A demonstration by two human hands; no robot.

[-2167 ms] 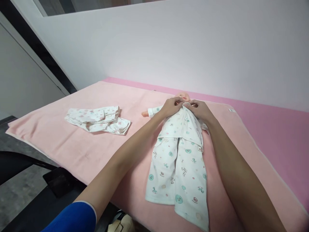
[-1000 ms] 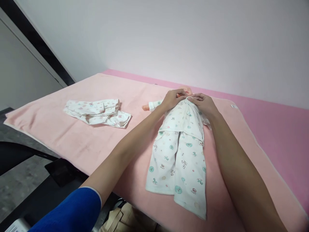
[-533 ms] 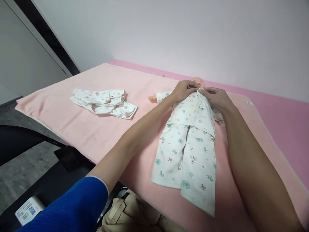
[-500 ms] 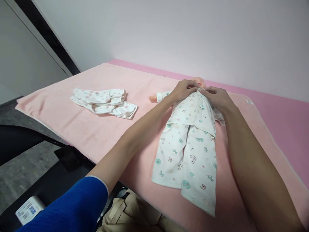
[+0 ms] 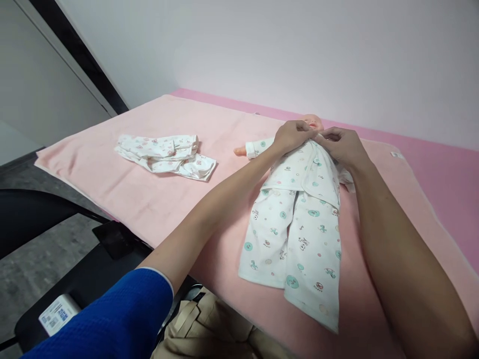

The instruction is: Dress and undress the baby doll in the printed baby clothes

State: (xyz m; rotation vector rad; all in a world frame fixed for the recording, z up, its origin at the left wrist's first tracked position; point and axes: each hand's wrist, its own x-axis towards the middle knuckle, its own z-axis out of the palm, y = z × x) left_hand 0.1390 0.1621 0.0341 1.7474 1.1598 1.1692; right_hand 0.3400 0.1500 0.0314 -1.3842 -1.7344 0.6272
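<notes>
A baby doll [image 5: 313, 121] lies on its back on a pink blanket [image 5: 157, 199], dressed in a white printed top [image 5: 299, 167] and matching trousers [image 5: 295, 239]. My left hand [image 5: 291, 137] and my right hand [image 5: 342, 144] meet at the doll's neck. Both pinch the collar of the top, fingers curled, just below the chin. One doll arm [image 5: 249, 148] in a sleeve sticks out to the left. My forearms run along both sides of the doll.
A second set of white printed baby clothes [image 5: 166, 155] lies crumpled on the blanket to the left. A white wall stands behind the pink table edge [image 5: 441, 159]. A black chair [image 5: 41, 219] is at the lower left, beside the near edge.
My hands have stayed pinched at the doll's collar with only small finger shifts. The camera has drifted, so the whole scene sits a little further right and higher.
</notes>
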